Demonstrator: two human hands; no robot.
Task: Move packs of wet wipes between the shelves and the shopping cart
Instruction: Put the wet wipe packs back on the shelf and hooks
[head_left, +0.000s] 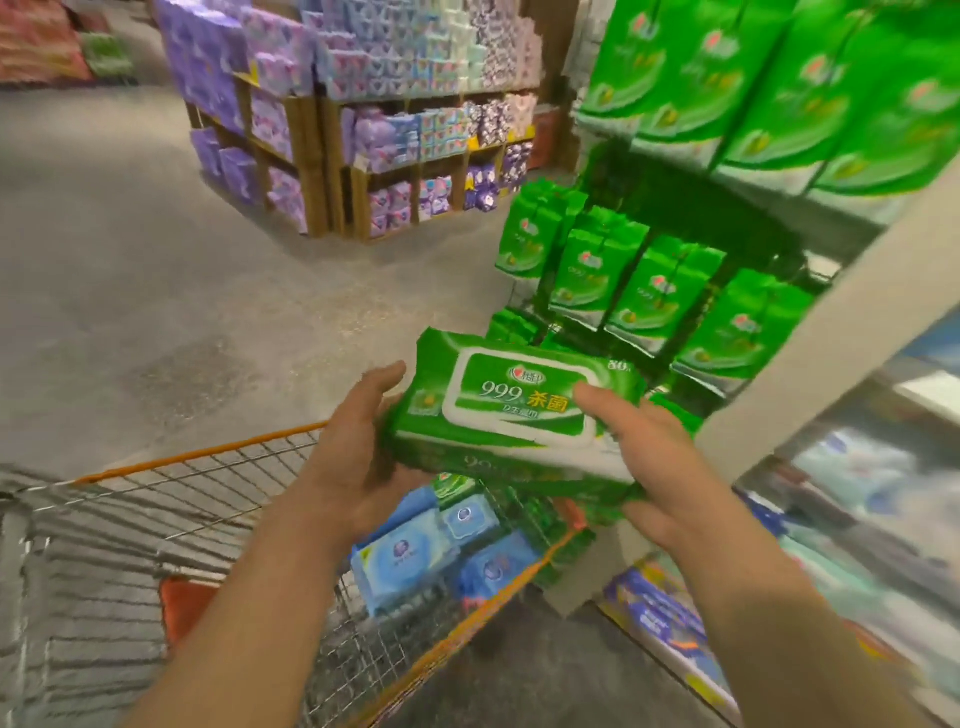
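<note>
Both hands clamp one green wipes pack (514, 415) above the cart's (208, 457) right rim: left hand (358, 447) at its left end, right hand (649, 467) opposite. Likely soft, slick film; grip the ends.

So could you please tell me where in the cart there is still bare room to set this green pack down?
The shopping cart shows bare wire floor on its left side, between the orange front rim and the blue packs. The right corner is crowded with blue packs and green packs. Both the left hand and the right hand grip the green pack above that corner.
</note>
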